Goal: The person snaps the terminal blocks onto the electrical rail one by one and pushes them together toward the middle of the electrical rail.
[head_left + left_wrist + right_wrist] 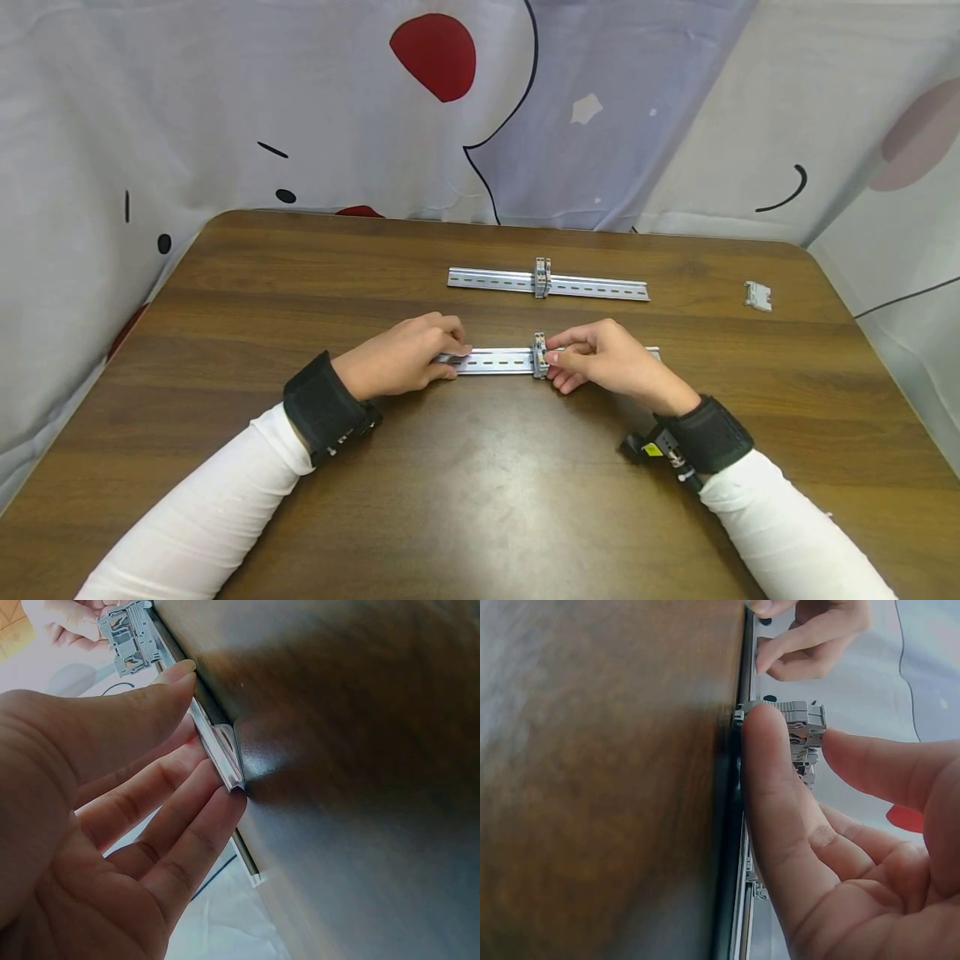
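A slotted metal DIN rail [495,362] lies across the table in front of me. My left hand [408,354] holds its left end, thumb along the near edge and fingers at the far side in the left wrist view. Grey terminal blocks [539,356] stand upright on the rail near its middle. At their right side, my right hand [611,358] pinches them between thumb and fingers. In the right wrist view a digit covers part of the grey terminal block [804,716]. The right hand hides much of the rail's right part in the head view.
Farther back lies a second DIN rail [592,287], with terminal blocks [542,277] at its middle. A loose light-grey terminal piece [758,296] lies at the back right of the wooden table [480,483]. Printed cloth [300,92] hangs behind the table's far edge.
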A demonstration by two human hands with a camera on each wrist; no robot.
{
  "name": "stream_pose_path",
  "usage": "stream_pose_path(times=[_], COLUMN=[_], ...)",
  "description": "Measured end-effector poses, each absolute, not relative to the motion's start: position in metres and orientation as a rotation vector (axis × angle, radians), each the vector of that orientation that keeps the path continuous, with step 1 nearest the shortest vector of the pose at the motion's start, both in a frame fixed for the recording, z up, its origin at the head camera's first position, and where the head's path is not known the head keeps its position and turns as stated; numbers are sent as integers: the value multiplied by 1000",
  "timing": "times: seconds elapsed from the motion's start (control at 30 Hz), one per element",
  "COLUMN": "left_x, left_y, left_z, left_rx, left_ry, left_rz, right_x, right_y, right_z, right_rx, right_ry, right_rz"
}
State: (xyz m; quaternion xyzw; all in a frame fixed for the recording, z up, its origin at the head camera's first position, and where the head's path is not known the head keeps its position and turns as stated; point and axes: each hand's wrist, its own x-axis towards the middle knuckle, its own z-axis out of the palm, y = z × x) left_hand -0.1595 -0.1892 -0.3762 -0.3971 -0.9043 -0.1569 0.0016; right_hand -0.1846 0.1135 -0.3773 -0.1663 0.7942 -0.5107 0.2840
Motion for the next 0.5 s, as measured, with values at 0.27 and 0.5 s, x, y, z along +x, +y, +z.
stream_pose_path(times=[0.27,0.5], left_x=[-161,-161], left_y=[-189,-190], left_z=[-377,-376], left_rx=[-1252,-1258], left_ry=[-2838,-2836], left_rz=[-498,-505], right_x=[-184,-192], right_y=[115,129], right_z=[-376,-370], right_rx=[-481,-492], right_ry=[2169,2433], right_rz=[-1325,-1063])
